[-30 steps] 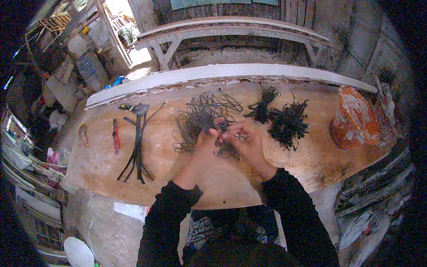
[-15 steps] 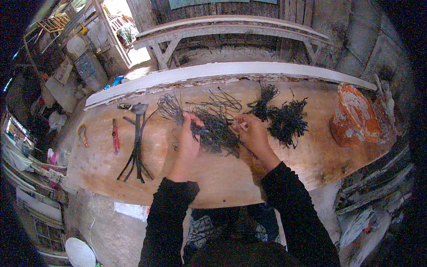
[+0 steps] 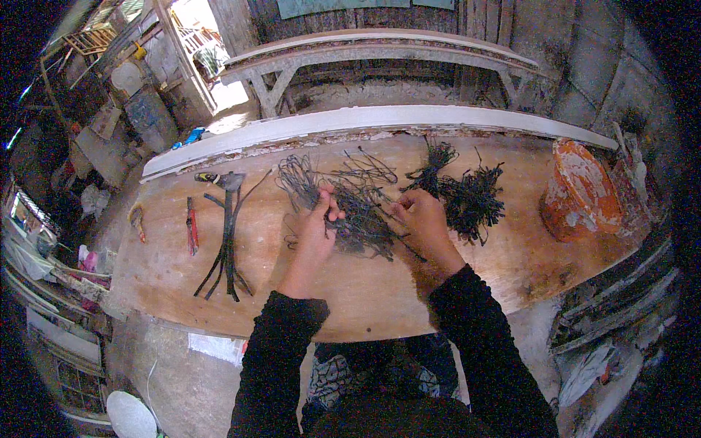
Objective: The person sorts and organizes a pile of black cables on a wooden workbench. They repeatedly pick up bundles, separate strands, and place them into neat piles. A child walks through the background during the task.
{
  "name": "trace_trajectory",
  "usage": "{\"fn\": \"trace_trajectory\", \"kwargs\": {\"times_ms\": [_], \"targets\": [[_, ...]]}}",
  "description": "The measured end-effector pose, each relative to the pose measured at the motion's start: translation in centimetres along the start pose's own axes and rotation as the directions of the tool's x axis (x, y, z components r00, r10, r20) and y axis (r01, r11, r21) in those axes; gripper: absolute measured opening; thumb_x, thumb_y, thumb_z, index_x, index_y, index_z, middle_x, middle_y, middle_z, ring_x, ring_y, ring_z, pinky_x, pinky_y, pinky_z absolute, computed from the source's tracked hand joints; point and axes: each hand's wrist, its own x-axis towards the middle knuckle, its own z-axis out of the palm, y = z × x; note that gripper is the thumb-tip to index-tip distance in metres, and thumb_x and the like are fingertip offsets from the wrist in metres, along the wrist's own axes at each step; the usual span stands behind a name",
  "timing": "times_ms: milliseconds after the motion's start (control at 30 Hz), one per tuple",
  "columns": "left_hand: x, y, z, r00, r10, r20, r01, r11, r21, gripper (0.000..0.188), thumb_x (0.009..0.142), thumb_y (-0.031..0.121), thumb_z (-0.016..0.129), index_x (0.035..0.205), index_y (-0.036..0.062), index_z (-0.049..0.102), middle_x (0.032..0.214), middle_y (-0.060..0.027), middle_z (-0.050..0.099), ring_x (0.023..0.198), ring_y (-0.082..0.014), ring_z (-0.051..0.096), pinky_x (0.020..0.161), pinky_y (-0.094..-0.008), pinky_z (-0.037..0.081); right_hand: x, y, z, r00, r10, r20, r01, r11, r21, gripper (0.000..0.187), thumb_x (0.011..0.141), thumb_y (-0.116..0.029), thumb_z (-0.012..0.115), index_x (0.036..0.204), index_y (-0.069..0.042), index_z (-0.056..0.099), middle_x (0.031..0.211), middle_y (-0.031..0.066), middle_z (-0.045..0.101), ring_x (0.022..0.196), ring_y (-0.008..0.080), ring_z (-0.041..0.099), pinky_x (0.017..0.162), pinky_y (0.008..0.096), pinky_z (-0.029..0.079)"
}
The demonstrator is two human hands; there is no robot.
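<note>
My left hand (image 3: 312,237) is closed around a bundle of thin, dark, looped wire-like strands (image 3: 295,175), whose loops fan out beyond the fingers. To its right, my right hand (image 3: 427,228) is pinched, and a thin dark strand (image 3: 415,252) runs down beside it toward the wood; the fingertips partly hide what they grip. Between the hands, a loose tangled pile of similar strands (image 3: 363,228) lies on the wooden tabletop (image 3: 350,296). Past my right hand sit two thicker black bunches, a larger tufted bunch (image 3: 475,201) and a smaller tied bunch (image 3: 438,157).
At left lie long black strips (image 3: 228,244), a dark-headed tool (image 3: 230,180), red-handled pliers (image 3: 192,226) and a small curved tool (image 3: 137,223). A plaster-smeared orange bucket (image 3: 577,201) stands at right. A long white board (image 3: 365,117) borders the far edge; a bench (image 3: 394,51) stands behind.
My left hand has shifted slightly right and down with its bundle, loops swinging along. My right hand has turned a little and moved slightly right. The view tilted slightly.
</note>
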Motion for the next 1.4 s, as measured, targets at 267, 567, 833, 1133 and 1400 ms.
{"fn": "trace_trajectory", "kwargs": {"times_ms": [267,567,833,1133,1400], "targets": [[-1.0,-0.6,1.6,0.993,-0.107,0.047,0.102,0.990,0.095,0.028,0.082,0.027,0.053,0.096,0.0031,0.050,0.062,0.0011,0.045,0.052,-0.0083,0.040,0.053,-0.0248,0.039,0.6,-1.4,-1.6,0.988,0.149,0.028,-0.131,0.744,0.655,0.012,0.076,-0.012,0.058,0.068,-0.003,0.056,0.064,-0.0033,0.052,0.059,0.0040,0.045,0.055,0.0191,0.037],[-1.5,-1.0,1.9,0.983,-0.160,0.091,0.150,0.982,0.116,0.039,0.082,0.035,0.049,0.103,0.0025,0.048,0.065,0.0012,0.045,0.054,-0.0085,0.040,0.057,-0.0245,0.040,-0.2,-2.1,-1.7,0.988,0.117,-0.101,0.011,0.596,0.803,0.004,0.076,-0.006,0.056,0.076,-0.002,0.058,0.070,-0.0002,0.057,0.065,0.0071,0.050,0.061,0.0210,0.041],[-2.3,-1.1,2.8,0.966,-0.060,0.250,0.050,0.998,0.047,0.051,0.078,0.045,0.048,0.107,0.0035,0.047,0.074,0.0020,0.047,0.058,-0.0083,0.041,0.059,-0.0230,0.038,-1.3,-2.9,0.3,0.996,-0.059,0.067,-0.001,0.746,0.666,0.009,0.077,-0.011,0.057,0.078,-0.001,0.057,0.072,-0.0009,0.056,0.066,0.0071,0.050,0.061,0.0211,0.040],[-1.9,-0.9,1.9,0.993,-0.031,0.111,0.012,0.985,0.175,0.030,0.082,0.039,0.046,0.085,0.0088,0.050,0.079,0.0008,0.047,0.064,-0.0105,0.042,0.059,-0.0224,0.037,-2.3,-3.9,1.1,0.902,-0.002,0.432,-0.356,0.563,0.746,0.009,0.076,-0.007,0.058,0.083,-0.003,0.053,0.069,0.0013,0.055,0.055,0.0077,0.049,0.047,0.0232,0.042],[-0.5,0.4,1.7,0.998,0.000,-0.056,-0.009,0.988,-0.154,0.025,0.083,0.037,0.045,0.077,0.0130,0.044,0.073,-0.0008,0.048,0.070,-0.0149,0.048,0.067,-0.0287,0.042,-0.7,-2.2,-0.3,0.848,-0.099,0.521,-0.349,0.635,0.689,0.010,0.074,-0.009,0.062,0.079,-0.002,0.055,0.070,0.0001,0.055,0.056,0.0066,0.050,0.051,0.0200,0.041]]}}
